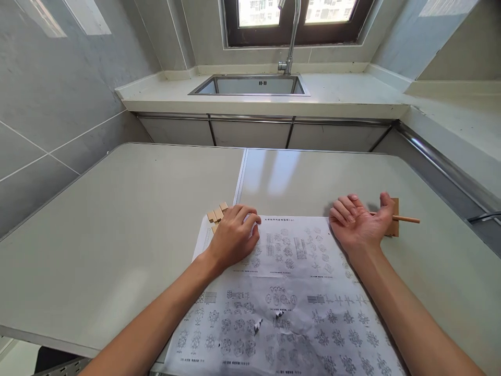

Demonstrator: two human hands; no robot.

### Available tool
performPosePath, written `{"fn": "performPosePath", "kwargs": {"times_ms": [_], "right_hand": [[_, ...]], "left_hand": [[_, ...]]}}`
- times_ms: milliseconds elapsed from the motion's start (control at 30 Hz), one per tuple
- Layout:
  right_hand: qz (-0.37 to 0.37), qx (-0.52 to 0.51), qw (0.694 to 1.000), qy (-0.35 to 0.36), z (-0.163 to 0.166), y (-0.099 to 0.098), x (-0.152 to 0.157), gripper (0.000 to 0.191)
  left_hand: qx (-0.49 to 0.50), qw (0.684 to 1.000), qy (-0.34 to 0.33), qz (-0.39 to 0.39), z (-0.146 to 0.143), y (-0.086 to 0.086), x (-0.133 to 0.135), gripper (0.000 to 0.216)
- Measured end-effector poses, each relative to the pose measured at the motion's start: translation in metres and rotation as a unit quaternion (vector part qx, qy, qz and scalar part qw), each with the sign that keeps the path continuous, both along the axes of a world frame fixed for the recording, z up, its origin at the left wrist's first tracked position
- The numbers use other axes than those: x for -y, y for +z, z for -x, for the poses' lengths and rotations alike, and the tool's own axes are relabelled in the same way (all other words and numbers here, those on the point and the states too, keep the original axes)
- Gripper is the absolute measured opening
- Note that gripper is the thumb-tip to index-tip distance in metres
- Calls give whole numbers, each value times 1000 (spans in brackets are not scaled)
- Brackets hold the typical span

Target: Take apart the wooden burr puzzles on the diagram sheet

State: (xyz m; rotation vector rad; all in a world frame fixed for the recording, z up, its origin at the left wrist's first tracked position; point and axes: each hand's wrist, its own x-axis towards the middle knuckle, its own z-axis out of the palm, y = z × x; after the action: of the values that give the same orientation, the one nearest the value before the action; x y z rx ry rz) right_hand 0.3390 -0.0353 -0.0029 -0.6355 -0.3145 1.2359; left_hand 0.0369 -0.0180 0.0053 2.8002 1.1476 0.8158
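Note:
My left hand (pixel 235 233) rests palm down on the upper left of a printed paper sheet (pixel 297 284), its fingers loosely bent and apart from the thumb. Several small light wooden pieces (pixel 216 214) lie beside its knuckles, partly hidden by the hand. At the sheet's upper right edge my right hand (pixel 359 222) lies palm up, fingers slightly curled and thumb stretched out, with nothing in the palm. Behind its thumb are a flat wooden block (pixel 394 227) and a thin wooden stick (pixel 407 219) pointing right. The hand covers part of both.
The pale table (pixel 117 224) has a seam (pixel 240 175) down its middle. The sheet shows rows of assembly drawings and two small tears. Beyond the table stand a counter (pixel 344 91), a sink (pixel 250 85) and a faucet (pixel 291 39) below a window. Tiled walls flank the table.

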Motion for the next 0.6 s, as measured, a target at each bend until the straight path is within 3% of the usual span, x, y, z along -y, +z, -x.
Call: {"fn": "performPosePath", "kwargs": {"times_ms": [200, 367, 467, 600], "right_hand": [[4, -94, 994, -53, -10, -4, 5, 61], [-6, -151, 986, -73, -20, -8, 5, 57], [-12, -120, 991, -65, -26, -12, 4, 42], [-17, -3, 1000, -15, -19, -10, 2, 29]], "left_hand": [[8, 1000, -15, -6, 1, -2, -1, 18], [10, 1000, -23, -17, 2, -4, -1, 18], [5, 1000, -25, -13, 3, -5, -1, 18], [4, 1000, -29, -10, 2, -6, -1, 18]]}}
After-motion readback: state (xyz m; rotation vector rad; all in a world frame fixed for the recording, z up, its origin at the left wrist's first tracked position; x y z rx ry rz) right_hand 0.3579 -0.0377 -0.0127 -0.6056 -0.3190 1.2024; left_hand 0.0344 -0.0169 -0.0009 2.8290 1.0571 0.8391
